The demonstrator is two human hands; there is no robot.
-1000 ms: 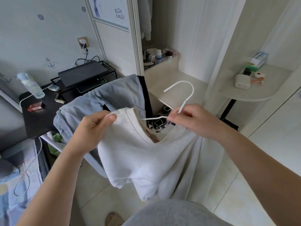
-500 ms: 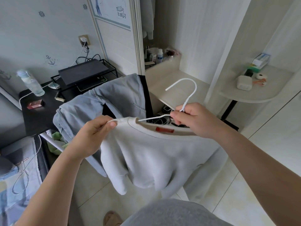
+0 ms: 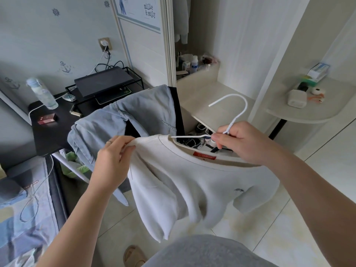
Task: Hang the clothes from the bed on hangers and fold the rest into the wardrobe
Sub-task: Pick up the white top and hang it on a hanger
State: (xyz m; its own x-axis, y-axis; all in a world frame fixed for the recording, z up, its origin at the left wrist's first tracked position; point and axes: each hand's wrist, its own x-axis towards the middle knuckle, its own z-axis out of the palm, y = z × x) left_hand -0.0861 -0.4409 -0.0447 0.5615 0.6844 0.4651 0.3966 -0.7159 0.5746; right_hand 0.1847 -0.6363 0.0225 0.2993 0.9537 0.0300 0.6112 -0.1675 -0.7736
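Observation:
A pale grey T-shirt with a red neck label hangs in front of me on a white wire hanger. My left hand pinches the shirt's left shoulder over the hanger's end. My right hand grips the hanger at the base of its hook, above the right side of the collar. The hook points up and left. The open wardrobe stands straight ahead, with a garment hanging at its top. Part of the bed shows at the lower left.
Light blue jeans lie draped over a chair back just beyond the shirt. A black desk at left holds a bottle, laptop and wire rack. A rounded shelf with small items juts out at right. Shoes sit under the wardrobe ledge.
The shirt's collar has been pulled flatter over the hanger and its red label now faces me. Both hands have stayed at the shoulders, and the right sleeve now hangs out to the right.

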